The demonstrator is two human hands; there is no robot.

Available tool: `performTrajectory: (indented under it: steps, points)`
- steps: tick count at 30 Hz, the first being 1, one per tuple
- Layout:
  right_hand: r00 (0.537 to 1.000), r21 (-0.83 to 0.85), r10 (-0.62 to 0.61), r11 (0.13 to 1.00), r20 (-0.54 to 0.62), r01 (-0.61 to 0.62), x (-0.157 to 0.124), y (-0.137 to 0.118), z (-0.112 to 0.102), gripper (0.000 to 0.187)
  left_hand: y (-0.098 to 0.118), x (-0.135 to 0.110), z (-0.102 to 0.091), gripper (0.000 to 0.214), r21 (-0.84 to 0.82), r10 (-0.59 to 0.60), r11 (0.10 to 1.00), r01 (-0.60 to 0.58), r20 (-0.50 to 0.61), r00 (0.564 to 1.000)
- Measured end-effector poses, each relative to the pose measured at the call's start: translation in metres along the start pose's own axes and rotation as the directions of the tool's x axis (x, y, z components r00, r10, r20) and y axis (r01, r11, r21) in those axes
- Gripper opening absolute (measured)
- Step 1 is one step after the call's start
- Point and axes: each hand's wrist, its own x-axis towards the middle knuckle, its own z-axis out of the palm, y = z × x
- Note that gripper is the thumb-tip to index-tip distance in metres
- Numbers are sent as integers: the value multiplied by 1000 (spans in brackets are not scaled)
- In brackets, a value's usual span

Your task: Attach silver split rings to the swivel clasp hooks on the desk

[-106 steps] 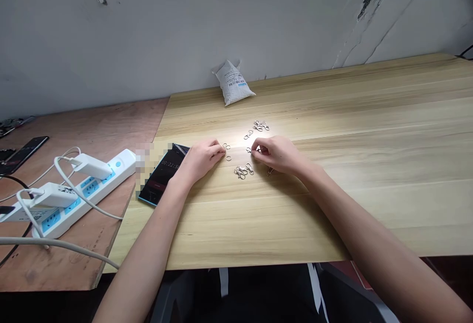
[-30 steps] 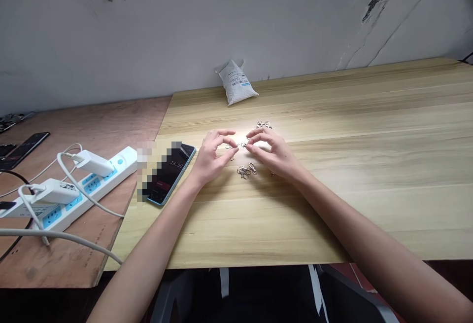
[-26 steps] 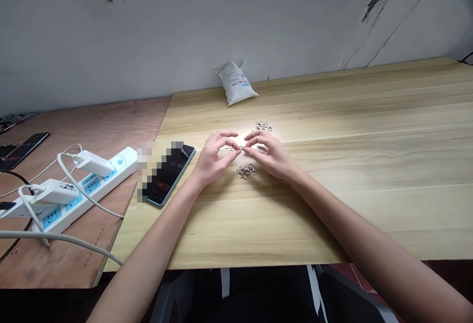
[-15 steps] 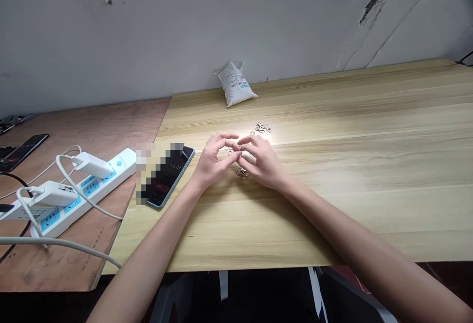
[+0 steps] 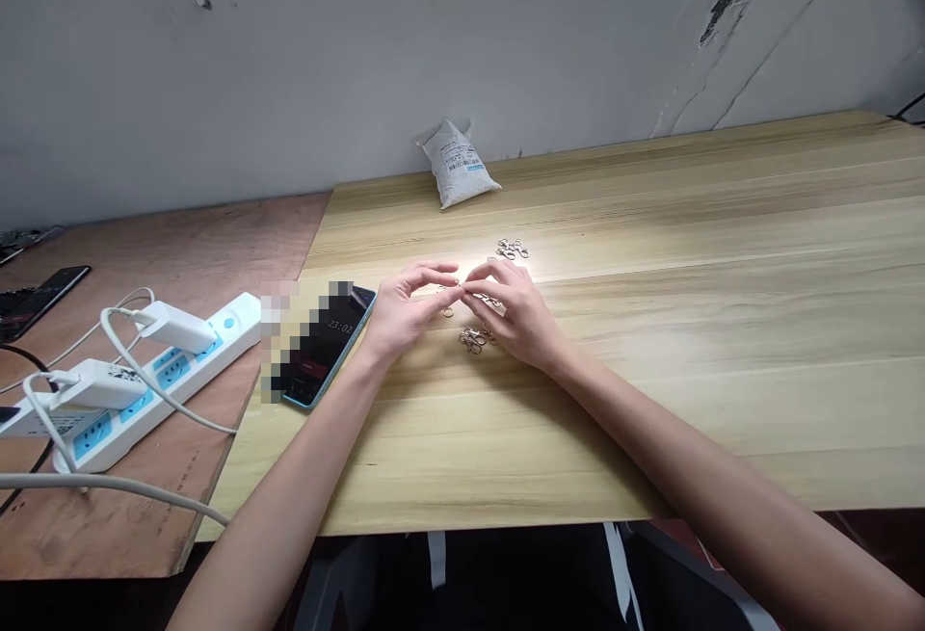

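Note:
My left hand point(image 5: 405, 311) and my right hand point(image 5: 515, 315) meet fingertip to fingertip above the wood-grain table point(image 5: 650, 400). Both are closed in a pinch around something tiny, too small and covered to make out. Just below my right fingers lies a small pile of metal swivel clasps point(image 5: 472, 340). A thin metal ring point(image 5: 448, 312) rests on the table under my left fingertips, with others partly hidden there. Farther back sits a second group of metal clasps point(image 5: 513, 249), beyond my right hand.
A phone point(image 5: 329, 347) lies left of my left hand. A white power strip point(image 5: 173, 371) with plugged-in chargers and cables occupies the reddish board point(image 5: 238, 246). Against the wall stands a plastic bag point(image 5: 461, 169) with a label. Another phone point(image 5: 44, 302) is at far left.
My left hand has shifted slightly left, and its thumb and fingers have drawn straighter toward the meeting point. More of the near clasps and loose rings now show. My right hand stays nearly in place.

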Motion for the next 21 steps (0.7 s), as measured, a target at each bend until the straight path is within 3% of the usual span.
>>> performTrajectory:
  steps: [3, 5, 8, 10, 18, 21]
  points:
    - [999, 69, 14, 997, 31, -16, 2, 3, -6, 26, 1, 1, -1, 17, -7, 1, 1000, 0, 18, 1000]
    - [996, 88, 21, 996, 91, -29, 3, 6, -10, 32, 5, 0, -2, 11, 127, 60, 990, -64, 35, 998]
    - [986, 89, 40, 995, 160, -55, 2, 7, -12, 35, 12, -2, -4, 5, 380, 169, 906, -187, 79, 982]
    - [979, 91, 45, 994, 198, -64, 2, 6, -12, 34, 14, -3, -4, 8, 438, 206, 868, -233, 107, 973]
    - [966, 129, 31, 989, 257, -66, 4, 0, -18, 33, 3, -2, -5, 6, 152, 127, 978, -140, 88, 988]
    - [961, 115, 40, 991, 275, -74, 4, 1, -20, 33, 6, -2, -6, 5, 246, 161, 951, -190, 132, 978]
